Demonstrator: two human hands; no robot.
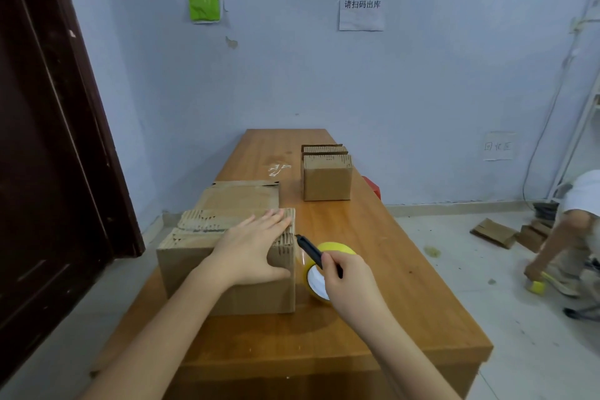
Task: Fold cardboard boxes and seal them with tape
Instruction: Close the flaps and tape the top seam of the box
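Head view | left hand (256,247) flat, fingers straight, pressing corrugated brown cardboard box (227,276) on wooden desk (389,286) | right hand (347,282) grips slim black cutter (311,252) beside box | yellow tape roll (319,273) partly hidden behind it

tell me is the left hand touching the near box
Touching. The head view shows the left hand laid flat over the top right corner of the near box, its thumb down the front face.
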